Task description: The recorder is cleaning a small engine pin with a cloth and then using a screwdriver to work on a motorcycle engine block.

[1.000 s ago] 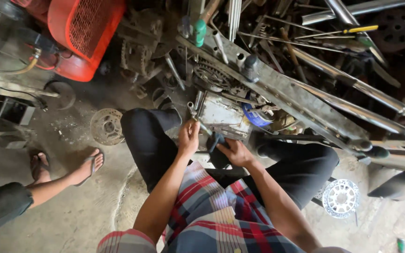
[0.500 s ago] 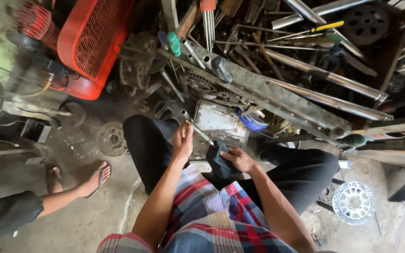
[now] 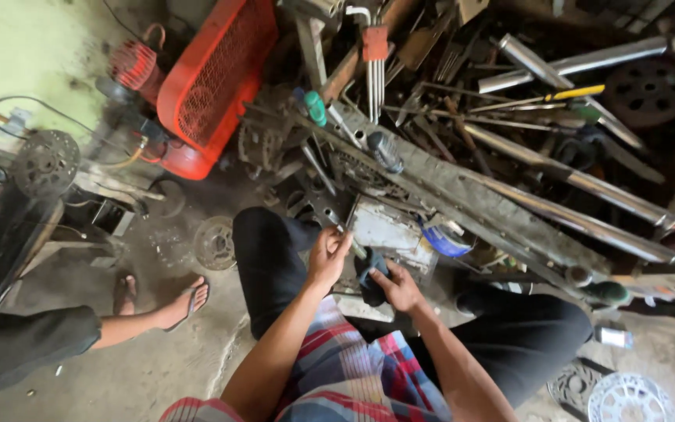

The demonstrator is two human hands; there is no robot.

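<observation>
I sit with my knees apart over a greasy workshop floor. My left hand is closed around a slim metal hand tool whose shaft points toward the dark part. My right hand grips that dark, oily metal part just in front of my plaid shirt. Both hands meet between my knees, above a flat grey metal box.
A long steel beam and chrome pipes lie ahead among piled tools. A red mesh-guarded machine stands at upper left. Another person's sandalled foot rests at left. Sprockets and discs lie on the floor.
The view has tilted so the clutter sits higher and farther. My hands stay together on the tool and the dark part, shifted slightly down and right.
</observation>
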